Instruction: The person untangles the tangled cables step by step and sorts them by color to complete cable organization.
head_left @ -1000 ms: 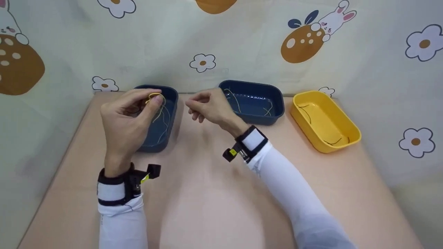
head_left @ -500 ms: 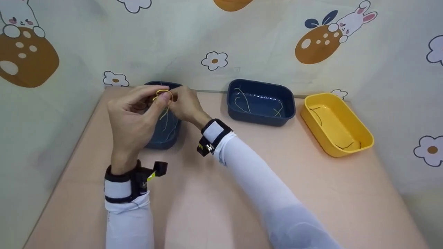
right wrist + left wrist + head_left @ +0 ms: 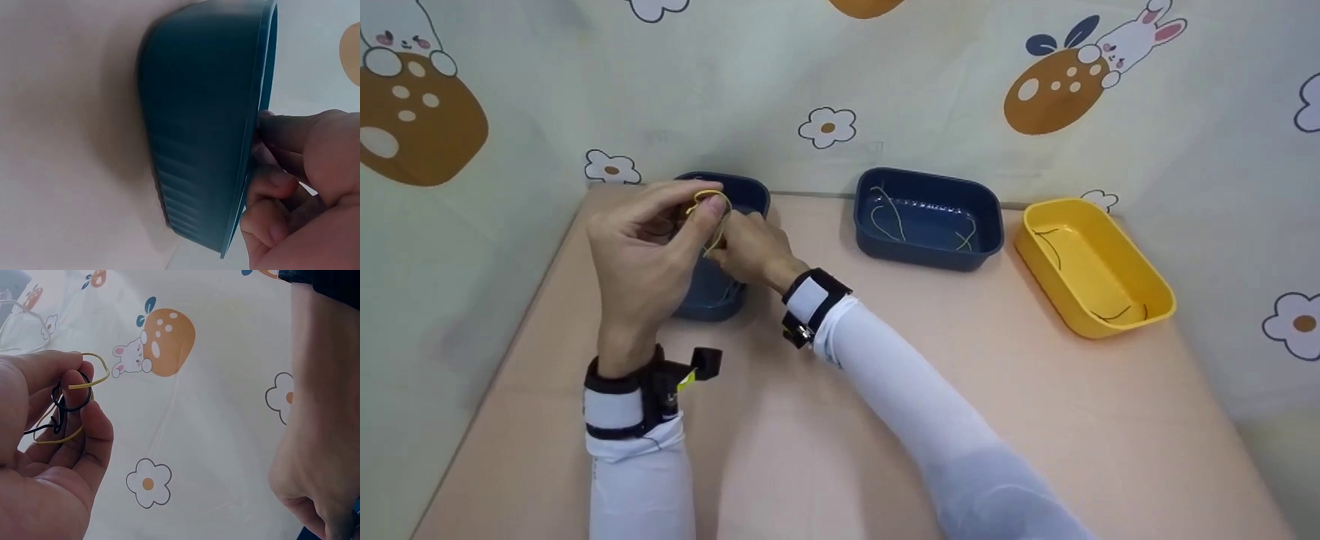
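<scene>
My left hand point(image 3: 645, 259) pinches thin wires between its thumb and fingers above the left dark blue box point(image 3: 763, 193). In the left wrist view, a yellow wire point(image 3: 103, 363) curves out from the fingertips, and a black wire point(image 3: 72, 408) loops among the fingers. My right hand point(image 3: 757, 247) dips over the right side of that box, its fingers bent downward. From the right wrist, the box's outer wall point(image 3: 197, 112) fills the centre, and its rim hides the fingertips of the right hand point(image 3: 304, 174); whether they pinch a wire cannot be seen.
Another dark blue box point(image 3: 930, 259) stands at the back middle with several thin yellowish wires inside. To its right, a yellow box point(image 3: 1095, 262) holds dark wires. A patterned cloth wall point(image 3: 720, 97) rises right behind the boxes on the pinkish table point(image 3: 840, 420).
My right hand has come left from beside the middle box and lowered into the left box. The left hand keeps its pinch on the wires. The view has shifted slightly.
</scene>
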Tool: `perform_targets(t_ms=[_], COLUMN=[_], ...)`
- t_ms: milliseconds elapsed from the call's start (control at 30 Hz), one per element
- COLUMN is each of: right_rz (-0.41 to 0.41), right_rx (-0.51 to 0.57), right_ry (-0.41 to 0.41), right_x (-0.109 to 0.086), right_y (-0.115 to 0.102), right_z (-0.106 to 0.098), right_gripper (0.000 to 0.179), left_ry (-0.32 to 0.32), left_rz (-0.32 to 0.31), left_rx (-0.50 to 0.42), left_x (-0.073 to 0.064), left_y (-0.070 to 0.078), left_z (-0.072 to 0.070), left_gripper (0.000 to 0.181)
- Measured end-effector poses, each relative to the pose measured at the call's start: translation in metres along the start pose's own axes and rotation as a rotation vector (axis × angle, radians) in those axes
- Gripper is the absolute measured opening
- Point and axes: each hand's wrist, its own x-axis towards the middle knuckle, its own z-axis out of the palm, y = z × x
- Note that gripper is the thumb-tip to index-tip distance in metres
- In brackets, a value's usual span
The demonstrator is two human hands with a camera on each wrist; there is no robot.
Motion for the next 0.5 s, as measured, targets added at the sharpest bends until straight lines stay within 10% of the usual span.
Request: perform_targets(t_ms=[500], right_rz=[-0.086], right_rx=[-0.041], right_ry=[0.021], right_x=[-0.0083], right_y=[0.0096], right_z=[-0.0019], right_gripper=[0.014], left_ry=[-0.014], left_rz=[-0.012], left_rx=[0.028], left_x=[-0.0006], left_y=[-0.001], left_z=[0.0009], left_gripper=[0.013])
